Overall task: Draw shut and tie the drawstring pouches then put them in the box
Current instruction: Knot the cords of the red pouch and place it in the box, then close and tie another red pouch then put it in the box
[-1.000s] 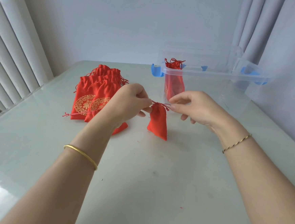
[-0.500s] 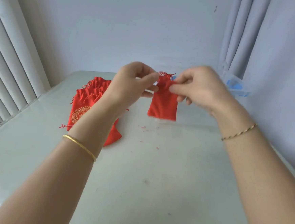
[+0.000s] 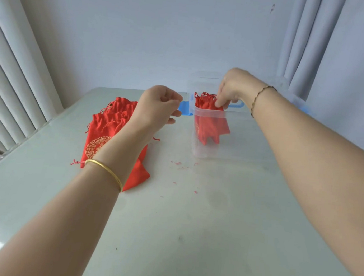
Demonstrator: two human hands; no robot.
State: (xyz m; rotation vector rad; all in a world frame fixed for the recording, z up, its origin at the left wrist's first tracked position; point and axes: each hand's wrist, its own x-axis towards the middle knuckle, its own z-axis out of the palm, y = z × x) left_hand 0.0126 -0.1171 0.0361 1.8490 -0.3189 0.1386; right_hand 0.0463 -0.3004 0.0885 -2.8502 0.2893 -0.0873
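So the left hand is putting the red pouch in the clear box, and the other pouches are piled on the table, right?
Not quite: the head view shows the right hand putting the red pouch in the clear box. The left hand holds nothing. The other pouches are piled on the table.

Red pouches [image 3: 210, 127] upright inside clear box [image 3: 206, 149]; others [image 3: 112, 130] stacked beside.

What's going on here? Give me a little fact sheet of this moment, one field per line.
Right hand: gripping a tied red pouch, lowering it into the clear box
Left hand: raised above the table, fingers curled, holding nothing visible
Box contents: red pouches standing at its left end
Waiting pile: red pouches with gold pattern, lying flat on the left
Table litter: small red thread scraps
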